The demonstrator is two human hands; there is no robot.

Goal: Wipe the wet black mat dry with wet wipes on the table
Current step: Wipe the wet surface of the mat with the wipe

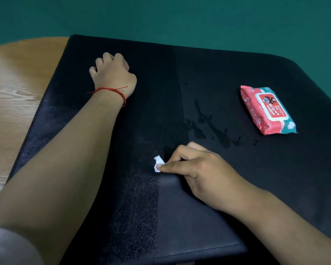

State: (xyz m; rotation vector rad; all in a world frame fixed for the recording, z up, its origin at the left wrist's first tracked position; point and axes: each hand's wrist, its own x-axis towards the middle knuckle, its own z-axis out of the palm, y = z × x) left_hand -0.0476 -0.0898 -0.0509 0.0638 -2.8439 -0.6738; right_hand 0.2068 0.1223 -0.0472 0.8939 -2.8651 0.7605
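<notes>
The black mat (275,184) lies flat on the desk (17,88) and covers most of it. The person's right grip (195,169) pinches a small white wipe (158,163) between the thumb and the fingers. The wipe touches the mat near the front middle. The left grip (113,73) rests on the far left part of the mat with its fingers curled in, and nothing shows inside it.

The wet part is not under the wipe. The water (218,132) sits in dark blobs and streaks to the right of the wipe, between the right grip and the pink pack of wipes (268,109).

A few things could go wrong from here. The wipe is tiny and scrunched up, and it is a wet wipe, so it may not soak up much. It could just push the water around and make the wet patch bigger, maybe as far as the pack. Only a little bit of the wipe sticks out of the pinch, so a hard rub could pull it loose — then bare fingers would drag through the puddle. The small drops near the pack are dark on a dark mat and are easy to miss. The left grip looks like it holds the mat down, so if it lifts, the mat may slide on the desk.
</notes>
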